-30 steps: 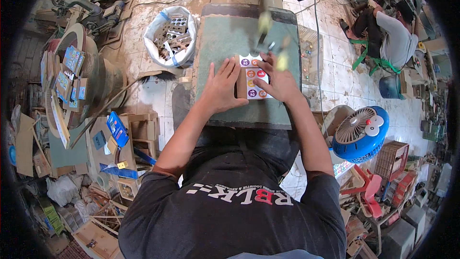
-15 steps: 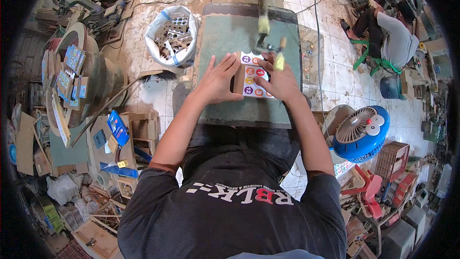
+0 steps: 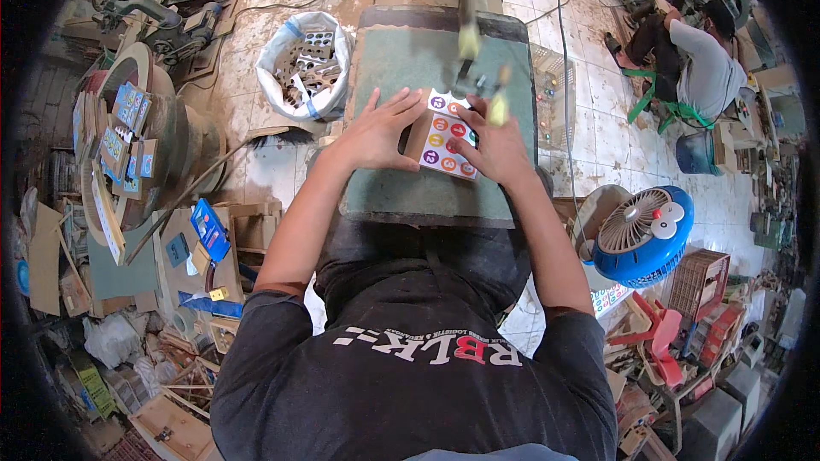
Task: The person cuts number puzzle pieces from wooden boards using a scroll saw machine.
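Note:
A flat board (image 3: 437,142) printed with coloured number circles lies on the green machine table (image 3: 401,43), slightly tilted. Scalloped cuts run along its far edge. My left hand (image 3: 383,132) holds its left side, fingers reaching the far corner and thumb at the near corner. Over the right part, my right hand (image 3: 500,149) grips and presses with thumb and fingers, hiding some circles. Just beyond the right fingers hangs the head of a saw (image 3: 470,68), whose yellow-green parts are blurred by motion. The exact spot where the blade meets the board is hidden.
Left of the table stands a white sack (image 3: 265,68) of cut offcuts. Printed pieces (image 3: 128,119) lie on a round machine at far left. A blue fan (image 3: 645,235) is at right. Another person (image 3: 705,60) sits at the far right. A crate (image 3: 555,94) adjoins the table.
The board has turned a little clockwise, its near edge now sloping down to the right. Both hands have shifted slightly left with it. The saw head stays in place, blurred.

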{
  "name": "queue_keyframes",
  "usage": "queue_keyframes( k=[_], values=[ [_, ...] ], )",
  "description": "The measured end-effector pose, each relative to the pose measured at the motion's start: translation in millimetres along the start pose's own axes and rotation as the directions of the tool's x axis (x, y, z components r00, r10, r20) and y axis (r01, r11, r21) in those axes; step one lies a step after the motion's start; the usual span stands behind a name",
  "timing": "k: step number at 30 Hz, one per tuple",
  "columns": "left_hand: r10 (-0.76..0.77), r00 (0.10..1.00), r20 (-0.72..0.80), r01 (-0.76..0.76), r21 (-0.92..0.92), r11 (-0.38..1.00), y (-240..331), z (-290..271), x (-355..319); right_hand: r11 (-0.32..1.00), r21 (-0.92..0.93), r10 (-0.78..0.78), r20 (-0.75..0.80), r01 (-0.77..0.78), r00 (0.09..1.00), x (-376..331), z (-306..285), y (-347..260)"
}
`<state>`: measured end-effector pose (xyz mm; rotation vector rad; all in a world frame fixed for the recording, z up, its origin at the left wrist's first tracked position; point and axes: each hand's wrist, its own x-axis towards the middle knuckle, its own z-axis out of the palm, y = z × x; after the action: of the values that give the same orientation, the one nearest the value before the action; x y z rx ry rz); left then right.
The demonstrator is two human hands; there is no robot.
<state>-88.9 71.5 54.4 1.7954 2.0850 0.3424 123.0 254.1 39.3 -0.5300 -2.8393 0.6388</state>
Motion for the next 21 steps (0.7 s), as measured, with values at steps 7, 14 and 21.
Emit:
queue_keyframes(
  k=[7,14,21],
  values=[
    [-0.013,0.994,0.106,0.014,-0.017,1.000,-3.0,-16.1,1.6,0.995,-0.097,0.036,-0.006,-0.037,0.999,-4.7,-5.1,-15.4],
    [-0.019,0.988,0.156,0.026,-0.041,0.999,-7.7,-23.2,1.6,0.980,-0.125,0.147,-0.070,-0.155,0.987,-6.2,6.6,-30.0],
    [-0.030,0.987,0.161,0.039,-0.057,0.998,-18.1,-18.4,-2.2,0.977,-0.116,0.153,-0.206,-0.180,0.966,-7.8,21.3,-41.2]
  ],
)
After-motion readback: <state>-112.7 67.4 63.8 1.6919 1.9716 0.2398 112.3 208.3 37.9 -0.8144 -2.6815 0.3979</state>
